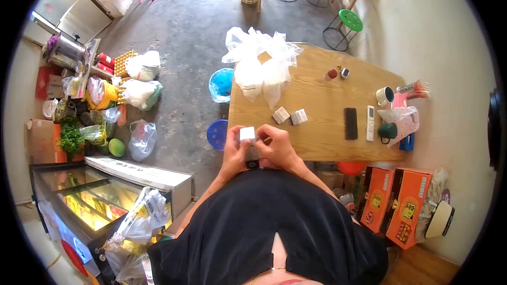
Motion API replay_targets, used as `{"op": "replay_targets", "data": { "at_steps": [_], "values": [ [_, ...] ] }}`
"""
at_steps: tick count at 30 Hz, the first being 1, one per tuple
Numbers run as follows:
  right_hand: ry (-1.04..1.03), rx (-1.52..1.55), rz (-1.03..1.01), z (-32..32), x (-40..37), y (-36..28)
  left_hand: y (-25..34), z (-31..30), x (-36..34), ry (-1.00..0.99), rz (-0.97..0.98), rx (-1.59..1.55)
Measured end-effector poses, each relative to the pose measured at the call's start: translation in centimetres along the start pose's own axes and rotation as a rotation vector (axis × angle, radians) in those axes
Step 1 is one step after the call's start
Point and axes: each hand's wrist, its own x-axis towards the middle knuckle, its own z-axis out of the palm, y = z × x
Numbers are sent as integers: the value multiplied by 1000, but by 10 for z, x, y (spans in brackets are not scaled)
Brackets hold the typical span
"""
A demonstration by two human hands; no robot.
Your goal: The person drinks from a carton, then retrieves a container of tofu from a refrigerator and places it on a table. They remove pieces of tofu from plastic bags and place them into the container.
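Observation:
Close to my body at the table's near left corner, my left hand (pixel 233 149) is closed around a small white box (pixel 247 134), thumb across its near side. My right hand (pixel 277 148) is beside it, its fingers curled and pinched together at the box's right edge. What those fingertips hold, if anything, is too small to make out. Two more small white boxes, a left one (pixel 280 115) and a right one (pixel 299 116), lie on the wooden table (pixel 322 134) just beyond my hands. White plastic bags (pixel 261 68) are heaped at the far left corner.
On the table's right lie a black phone (pixel 350 123), a white remote (pixel 370 123), a white mug (pixel 384 95) and a dark green mug (pixel 388 131). A blue stool (pixel 217 135) and a blue-lined bin (pixel 221 85) stand left. Orange cartons (pixel 407 208) are at right, a display fridge (pixel 100 195) at left.

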Motion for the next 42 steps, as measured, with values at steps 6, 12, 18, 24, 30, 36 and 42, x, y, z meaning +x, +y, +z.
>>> {"op": "replay_targets", "data": {
  "at_steps": [6, 12, 18, 24, 30, 36, 42],
  "values": [
    [240, 290, 215, -39, -6, 53, 28, 4, 0, 96, 18, -187],
    [416, 483, 250, -49, -12, 47, 24, 5, 8, -11, 95, -65],
    [840, 381, 152, -82, -20, 78, 20, -5, 6, 93, 332, 392],
    [1093, 115, 117, -239, -119, 93, 83, -72, 38, 112, 292, 355],
    [733, 15, 111, -141, -65, 46, -47, -61, 73, -319, 160, 756],
    [645, 265, 96, -79, -44, 20, -85, -59, 65, -395, 109, 828],
    [519, 312, 180, -72, -40, 11, -66, -56, 64, -407, 339, 1037]
  ]
}}
